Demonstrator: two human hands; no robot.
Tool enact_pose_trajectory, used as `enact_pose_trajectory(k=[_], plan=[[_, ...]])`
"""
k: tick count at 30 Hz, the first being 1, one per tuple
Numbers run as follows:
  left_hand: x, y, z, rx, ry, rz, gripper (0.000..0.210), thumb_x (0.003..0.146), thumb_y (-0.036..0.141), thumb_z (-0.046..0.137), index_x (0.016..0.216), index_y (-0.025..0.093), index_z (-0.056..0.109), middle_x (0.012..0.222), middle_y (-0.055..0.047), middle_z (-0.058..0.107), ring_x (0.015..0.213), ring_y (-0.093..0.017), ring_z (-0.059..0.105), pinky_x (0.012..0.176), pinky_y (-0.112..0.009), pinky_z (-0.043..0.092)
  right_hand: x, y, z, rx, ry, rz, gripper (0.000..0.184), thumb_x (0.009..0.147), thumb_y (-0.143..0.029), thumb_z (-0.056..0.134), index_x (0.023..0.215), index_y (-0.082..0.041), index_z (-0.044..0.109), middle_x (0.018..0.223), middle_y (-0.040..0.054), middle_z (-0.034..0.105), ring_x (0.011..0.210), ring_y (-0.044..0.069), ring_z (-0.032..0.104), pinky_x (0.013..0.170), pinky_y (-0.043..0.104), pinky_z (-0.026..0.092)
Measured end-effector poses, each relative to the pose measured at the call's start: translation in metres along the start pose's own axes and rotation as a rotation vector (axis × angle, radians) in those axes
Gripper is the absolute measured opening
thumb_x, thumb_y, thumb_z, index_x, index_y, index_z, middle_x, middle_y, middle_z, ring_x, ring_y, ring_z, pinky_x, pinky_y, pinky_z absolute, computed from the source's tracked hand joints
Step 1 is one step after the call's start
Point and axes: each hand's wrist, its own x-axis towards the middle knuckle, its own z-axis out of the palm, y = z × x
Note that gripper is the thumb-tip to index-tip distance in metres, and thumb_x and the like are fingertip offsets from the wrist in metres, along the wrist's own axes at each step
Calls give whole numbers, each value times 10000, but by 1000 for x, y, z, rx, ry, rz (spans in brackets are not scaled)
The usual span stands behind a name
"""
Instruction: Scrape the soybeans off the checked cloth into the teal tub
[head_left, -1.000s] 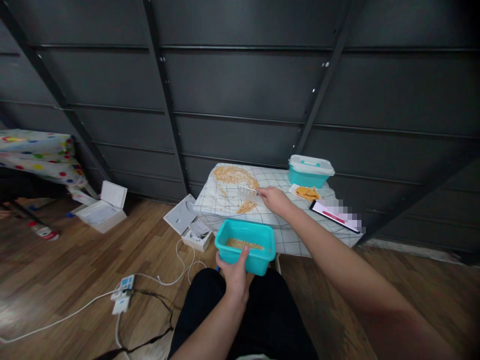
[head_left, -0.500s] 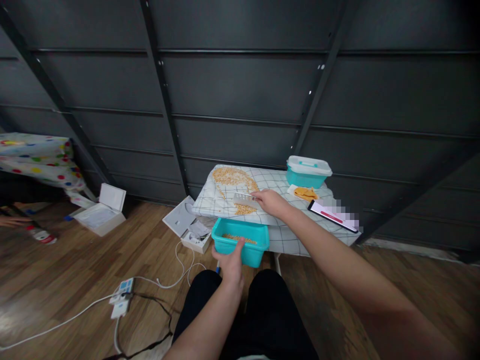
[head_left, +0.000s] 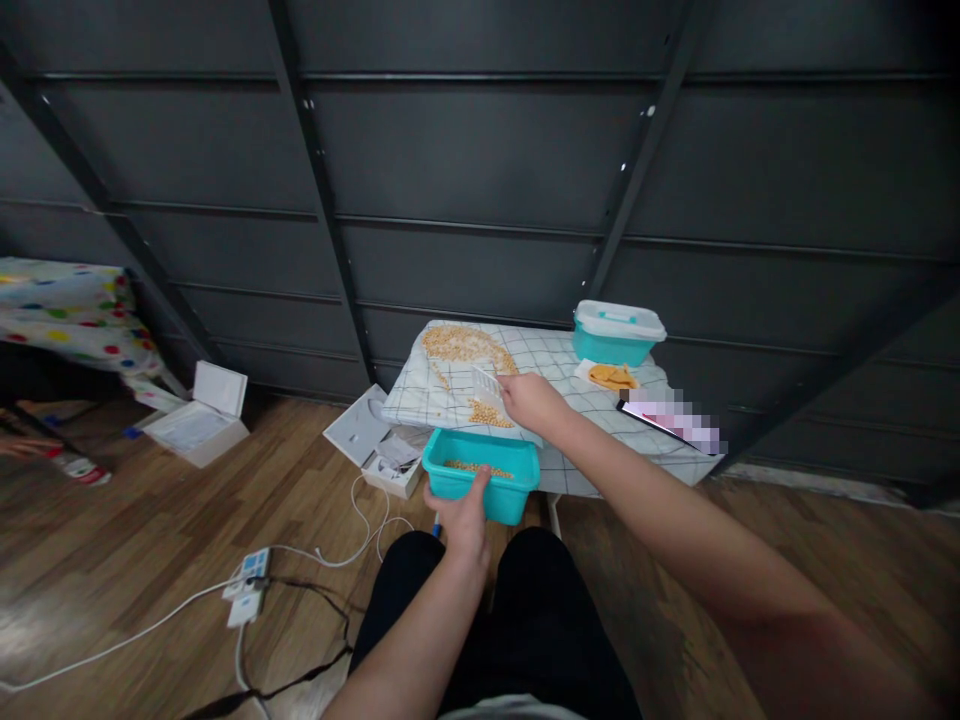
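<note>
My left hand (head_left: 463,515) grips a turquoise plastic bin (head_left: 510,505) by its near side, thumb over the rim. Yellow kernels (head_left: 469,467), which look like corn or soybeans, lie in the bottom. The bin is held just below the near edge of the table. Above the tabletop my right hand (head_left: 534,403) is closed on a flat white slotted scraper (head_left: 486,382), which is tilted. Right under the scraper sits a small heap of kernels (head_left: 489,414). A wider spread of kernels (head_left: 461,343) covers the far left of the checked cloth (head_left: 536,350).
At the table's back right stands a lidded turquoise box (head_left: 616,335). In front of it lie a yellow cloth (head_left: 611,377) and a tablet (head_left: 667,425). Open white boxes (head_left: 390,470), a power strip (head_left: 249,585) and cables are on the floor. Another person's hand (head_left: 22,447) shows far left.
The scraper has tipped up from nearly flat, and my right hand has shifted slightly left. My left hand keeps its hold on the bin. The whole view has moved a little.
</note>
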Motion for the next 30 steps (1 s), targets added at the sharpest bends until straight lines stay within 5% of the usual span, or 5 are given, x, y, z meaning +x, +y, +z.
enact_pose_trajectory(k=[19, 30], plan=[[6, -6, -1, 29, 16, 11, 1081, 520, 346, 918, 1361, 264, 245, 1221, -117, 606, 1041, -239, 653, 906, -411, 527, -16, -21, -7, -39, 71, 135, 319, 919, -187, 391, 1094, -140, 654, 896, 156, 718, 808, 258, 673, 705, 317, 451], [8, -4, -2, 13, 25, 14, 1087, 546, 308, 911, 1385, 286, 221, 1188, -99, 612, 1019, -225, 656, 909, -408, 515, 43, 2, 39, 31, 75, -135, 420, 905, -104, 413, 1288, -175, 572, 1155, 119, 669, 1053, 210, 596, 897, 273, 415]])
